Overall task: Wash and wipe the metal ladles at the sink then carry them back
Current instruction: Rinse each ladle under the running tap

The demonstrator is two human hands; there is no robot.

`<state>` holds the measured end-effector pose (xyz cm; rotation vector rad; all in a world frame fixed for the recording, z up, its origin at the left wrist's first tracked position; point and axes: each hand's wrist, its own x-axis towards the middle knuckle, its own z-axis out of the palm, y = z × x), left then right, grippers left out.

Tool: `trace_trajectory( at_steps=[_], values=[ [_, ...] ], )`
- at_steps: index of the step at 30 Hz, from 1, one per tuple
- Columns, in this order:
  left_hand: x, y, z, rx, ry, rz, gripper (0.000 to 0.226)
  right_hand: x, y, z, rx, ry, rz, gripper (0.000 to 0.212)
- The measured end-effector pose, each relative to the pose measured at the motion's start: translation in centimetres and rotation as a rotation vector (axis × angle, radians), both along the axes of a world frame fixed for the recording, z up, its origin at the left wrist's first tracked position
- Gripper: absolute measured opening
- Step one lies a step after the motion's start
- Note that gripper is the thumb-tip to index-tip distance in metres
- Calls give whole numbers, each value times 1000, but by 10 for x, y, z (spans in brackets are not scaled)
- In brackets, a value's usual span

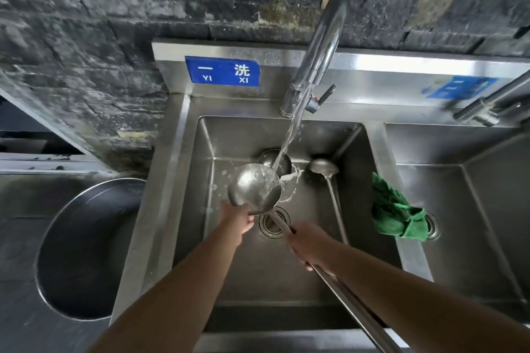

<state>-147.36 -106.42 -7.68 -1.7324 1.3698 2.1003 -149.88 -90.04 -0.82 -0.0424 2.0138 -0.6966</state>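
A large metal ladle is held over the left sink basin, its bowl under the water running from the tap. My right hand grips its long handle. My left hand touches the underside of the bowl; how its fingers lie is hidden by the bowl. Two more ladles lie in the basin: one bowl directly behind the held ladle, and a smaller ladle to the right with its handle leaning toward the front.
A green cloth hangs over the divider into the right basin. A second tap stands at the far right. A large metal bowl sits to the left of the sink. A dark tiled wall rises behind.
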Motion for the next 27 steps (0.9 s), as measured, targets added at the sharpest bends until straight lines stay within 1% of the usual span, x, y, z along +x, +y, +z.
trace_trajectory(
  at_steps=[2,5,7,9,11,13,14,15,16,18,19,21,23,24,26,27],
  values=[
    [-3,-14,9,-77,-23,-48,39,-4,3,6,-23,-61,-20,23],
    [-8,-17,14,-143,-71,-148,32,-19,-1,4,-24,-183,-72,30],
    [-9,-12,17,-174,-85,-216,29,-31,-11,-4,-48,-286,-148,32],
    [-5,-2,20,-117,-110,-195,23,-39,-20,-15,-96,-394,-277,28],
    [-3,5,23,-112,-126,-212,19,-44,-31,-26,-141,-482,-369,22],
    [-2,11,24,-45,-133,-185,22,-46,-33,-36,-145,-532,-449,21],
    [-1,12,20,-45,-143,-204,25,-46,-33,-40,-125,-553,-486,22],
    [-1,12,15,-78,-140,-277,28,-46,-32,-43,-99,-573,-514,23],
    [0,11,13,-141,-152,-372,29,-46,-30,-45,-84,-588,-540,23],
    [0,7,9,-237,-189,-488,30,-45,-28,-45,-94,-591,-579,23],
    [-1,5,8,-325,-205,-547,30,-45,-28,-45,-102,-582,-589,22],
    [-7,-2,12,-627,-267,-700,29,-47,-28,-46,-108,-554,-618,21],
    [-15,-11,13,-868,-201,-845,30,-50,-27,-47,-91,-534,-579,15],
    [-19,-17,12,-940,-134,-928,32,-48,-28,-46,-72,-530,-514,12],
    [-30,-29,12,-1020,-34,-1139,33,-41,-27,-42,-43,-532,-380,11],
    [-35,-34,13,-1053,-31,-1234,28,-38,-26,-40,-41,-546,-341,10]
  ],
)
